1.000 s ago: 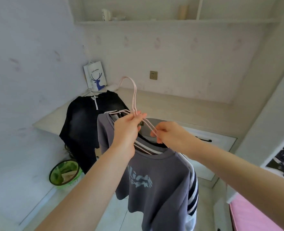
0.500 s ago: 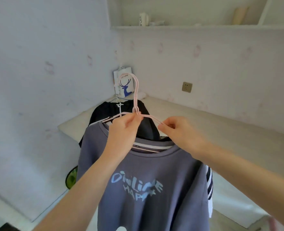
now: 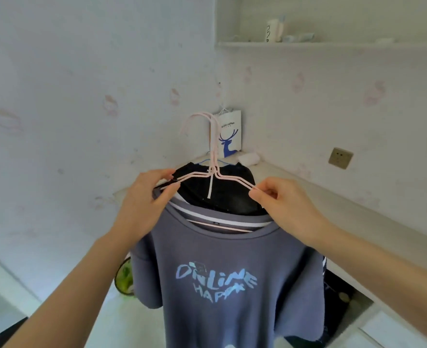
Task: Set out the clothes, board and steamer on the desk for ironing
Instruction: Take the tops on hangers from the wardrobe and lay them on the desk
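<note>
Pale patterned wallpaper wraps the corner, and a light worktop (image 3: 307,187) runs along the right wall beneath a shelf (image 3: 333,44). Both arms reach forward, held up at chest height. The left hand (image 3: 144,197) has its grip pinched shut on the left shoulder of the pink wire hangers (image 3: 213,146), fingers curled, thumb underneath. The right hand (image 3: 280,202) pinches the right shoulder of the same wires between thumb and forefinger, the wrist bent down.

Count the hooks: two pink ones at least, overlapping, though the blur makes the exact number hard to call. One grey T-shirt (image 3: 222,285) with pale blue lettering hangs from them in mid-air, in front of the worktop's corner, with a striped collar (image 3: 220,217) layered inside its neckline. Behind it, one black garment (image 3: 222,194) lies draped on the worktop. One paper bag (image 3: 230,134) with a blue deer stands in the corner. One wall socket (image 3: 340,158) sits to the right.
</note>
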`<state>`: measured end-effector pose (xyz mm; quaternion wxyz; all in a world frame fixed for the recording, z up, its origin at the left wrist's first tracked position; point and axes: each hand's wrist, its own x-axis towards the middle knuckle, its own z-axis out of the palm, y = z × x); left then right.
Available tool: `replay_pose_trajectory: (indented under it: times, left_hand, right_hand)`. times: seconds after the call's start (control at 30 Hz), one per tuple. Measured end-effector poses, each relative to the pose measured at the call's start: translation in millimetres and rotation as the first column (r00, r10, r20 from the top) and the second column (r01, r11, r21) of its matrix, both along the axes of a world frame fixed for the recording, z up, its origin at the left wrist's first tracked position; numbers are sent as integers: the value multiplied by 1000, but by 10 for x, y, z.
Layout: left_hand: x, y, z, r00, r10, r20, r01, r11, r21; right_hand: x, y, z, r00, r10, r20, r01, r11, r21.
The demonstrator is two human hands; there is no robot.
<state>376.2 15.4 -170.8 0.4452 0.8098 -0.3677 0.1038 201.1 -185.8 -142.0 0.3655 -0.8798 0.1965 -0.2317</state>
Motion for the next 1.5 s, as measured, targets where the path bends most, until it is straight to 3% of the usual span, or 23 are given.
replay_pose_trajectory:
  times: [0.1, 0.4, 0.6, 0.8, 1.13, 1.5]
  left_hand:
    - [387, -109, -145, 999, -15, -31, 18, 994, 104]
    - [1468, -554, -310, 996, -55, 77, 41, 985, 168]
    - [2216, -984, -393, 999, -4, 34, 0, 993, 122]
    - [2824, -1262, -517, 999, -32, -4, 32, 994, 103]
    - [3483, -1744, -698, 997, -41, -68, 49, 991, 122]
    - [4246, -2519, -604, 998, 61, 28, -64, 985, 163]
  right_hand:
    - [258, -196, -74, 1000, 13, 5, -13, 999, 40]
    - [1254, -831, -121, 1000, 0, 9, -2, 976, 216]
    - [2017, -1292, -201, 998, -58, -18, 57, 997, -47]
    - [2405, -1789, -503, 994, -102, -47, 92, 980, -176]
    - [2831, -2231, -779, 982, -183, -51, 168, 961, -221]
    - [3717, -3035, -672, 979, -201, -21, 191, 954, -232]
